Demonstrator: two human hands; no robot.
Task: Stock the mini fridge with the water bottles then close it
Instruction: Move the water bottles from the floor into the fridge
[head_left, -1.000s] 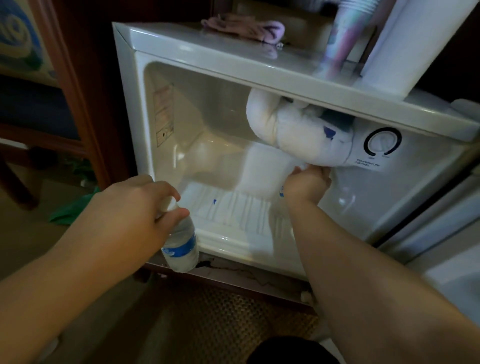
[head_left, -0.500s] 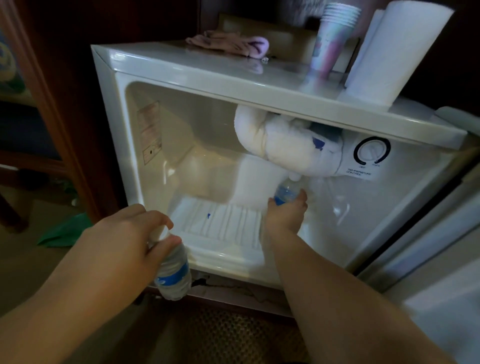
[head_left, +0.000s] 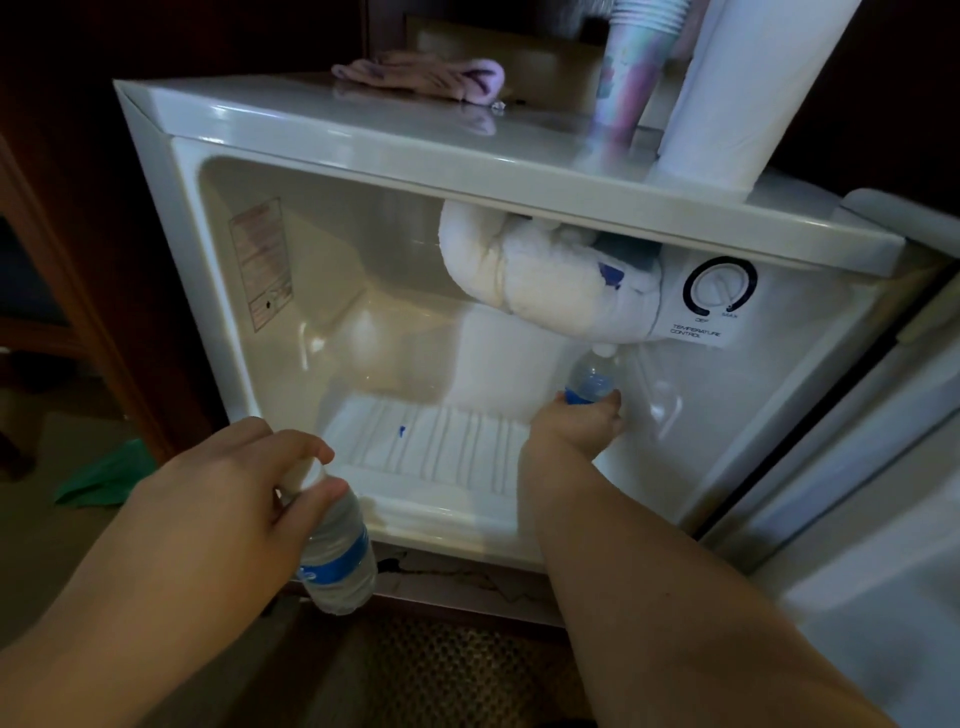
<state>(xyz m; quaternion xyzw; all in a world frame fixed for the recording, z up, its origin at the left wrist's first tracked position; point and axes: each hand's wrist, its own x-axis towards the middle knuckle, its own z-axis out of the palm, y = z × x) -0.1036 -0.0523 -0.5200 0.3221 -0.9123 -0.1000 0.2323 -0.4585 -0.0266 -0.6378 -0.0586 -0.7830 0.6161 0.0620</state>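
The white mini fridge (head_left: 332, 135) stands open, its ribbed floor (head_left: 441, 447) bare. My right hand (head_left: 576, 428) reaches deep inside on the right and grips the lower part of a clear water bottle (head_left: 592, 376) with a blue label. This bottle stands upright under the frosted freezer box (head_left: 545, 280). My left hand (head_left: 223, 493) holds a second water bottle (head_left: 337, 551) by its cap end, hanging just in front of the fridge's lower left edge. The fridge door (head_left: 883, 467) is swung out to the right.
On top of the fridge lie a pink cloth (head_left: 426, 75), a stack of paper cups (head_left: 631, 67) and a paper towel roll (head_left: 748, 88). A temperature dial (head_left: 719, 286) sits on the inner right. Dark wooden furniture (head_left: 67, 260) stands left; a green item (head_left: 109, 475) lies on the floor.
My right hand slid down from the bottle's top to its lower body, so the bottle now shows standing in the back right. The left hand and its bottle stayed in front.
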